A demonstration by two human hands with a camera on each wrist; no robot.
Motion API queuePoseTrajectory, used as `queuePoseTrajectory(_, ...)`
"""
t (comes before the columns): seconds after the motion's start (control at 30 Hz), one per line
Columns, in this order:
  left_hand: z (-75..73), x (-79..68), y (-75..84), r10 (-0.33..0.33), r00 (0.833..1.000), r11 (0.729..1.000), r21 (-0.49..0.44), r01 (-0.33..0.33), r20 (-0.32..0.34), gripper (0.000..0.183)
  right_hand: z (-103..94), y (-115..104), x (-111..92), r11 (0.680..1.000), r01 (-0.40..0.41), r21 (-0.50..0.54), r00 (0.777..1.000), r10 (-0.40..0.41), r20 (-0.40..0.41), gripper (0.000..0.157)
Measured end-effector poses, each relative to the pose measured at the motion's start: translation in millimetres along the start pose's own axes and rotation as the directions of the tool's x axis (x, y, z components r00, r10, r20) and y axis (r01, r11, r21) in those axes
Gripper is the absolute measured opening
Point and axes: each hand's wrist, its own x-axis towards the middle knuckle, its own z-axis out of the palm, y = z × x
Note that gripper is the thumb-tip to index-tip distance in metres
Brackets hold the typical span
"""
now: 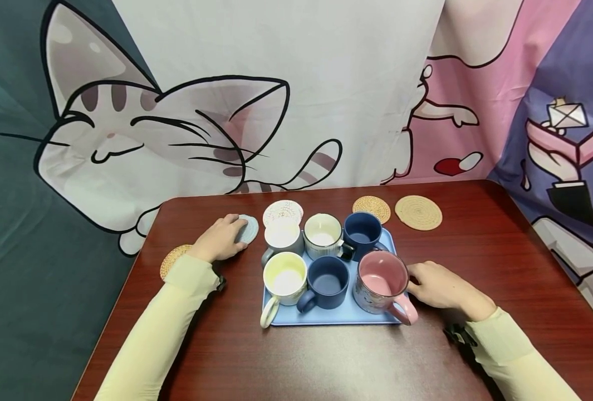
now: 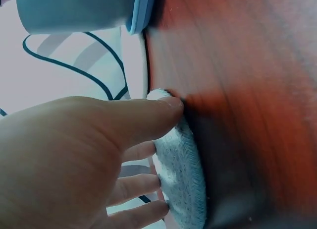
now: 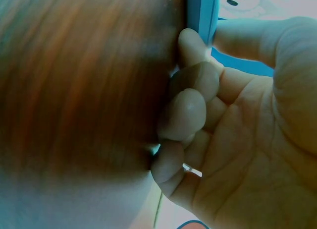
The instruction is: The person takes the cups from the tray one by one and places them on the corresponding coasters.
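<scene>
My left hand [image 1: 220,239] grips a round light blue coaster [image 1: 248,229] on the table, left of the tray. In the left wrist view the thumb lies on one edge of the woven coaster [image 2: 181,174] and the fingertips touch its other side. At the tray's right edge my right hand [image 1: 439,285] has curled fingers. The right wrist view has the rim of the blue tray [image 3: 202,13] pinched between thumb and forefinger. On the tray stand several mugs, among them a pink mug [image 1: 382,275], a navy mug [image 1: 328,283] and a yellow-lined mug [image 1: 285,278].
Behind the tray lie a white lacy coaster [image 1: 282,210], a tan woven coaster [image 1: 371,208] and a larger beige one [image 1: 418,213]. Another woven coaster [image 1: 172,262] sits partly behind the left wrist. A printed cloth [image 1: 366,83] hangs at the table's far edge.
</scene>
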Motion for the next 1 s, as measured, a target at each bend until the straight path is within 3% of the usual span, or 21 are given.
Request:
queuePoseTrajectory(0.43,-2.0,20.2,-2.8,-0.025,1.0,1.0,-0.008,0.025,-0.004,0.063,0.7,0.2,0.5,1.0,-0.026,0.01,0.999,0.026,0.024,0.011)
queuePoseTrajectory(1.0,-0.7,27.3,-0.9,-0.035,0.999,0.999,-0.004,0.035,-0.012,0.062,-0.8,-1.7,0.6,1.0,-0.011,0.009,1.0,0.011,0.016,0.011)
